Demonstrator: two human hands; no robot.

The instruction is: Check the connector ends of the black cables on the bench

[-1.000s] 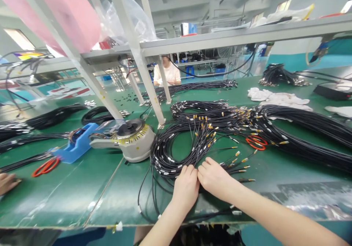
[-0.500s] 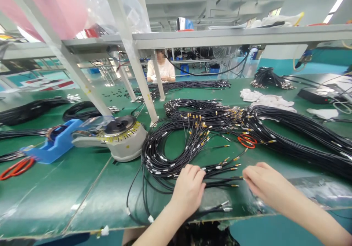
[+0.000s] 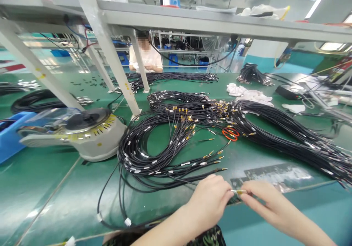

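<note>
Above the front edge of the green bench [image 3: 44,191], a little to the right of its middle, the two bare hands meet at the end of one thin black cable [image 3: 234,191]. This cable end, with a silvery part and a yellow part, lies in the short gap between the two hands. The left hand [image 3: 209,200] has its fingers [image 3: 226,188] closed on the cable just before the end. The right hand [image 3: 268,200] pinches the very tip between thumb and forefinger; what its other fingers do, I cannot tell.

To the left of the hands, a large coil of black cables [image 3: 128,154] rests on the bench, with many white labels on it. Several of its loose ends [image 3: 220,162] point toward the right, with yellow tips, just behind the left hand. A second coil [image 3: 165,99] lies behind the first one, and a long bent bundle [image 3: 275,132] stretches to the right side of the bench. Between the big coil and this bundle lie orange rings [image 3: 230,134], like scissor handles.

Near the left edge stands a grey round machine [image 3: 103,147], beside a blue holder [image 3: 13,139]. White cloths [image 3: 250,94] lie farther back, toward the right. Beyond the far edge is another person [image 3: 148,58].
</note>
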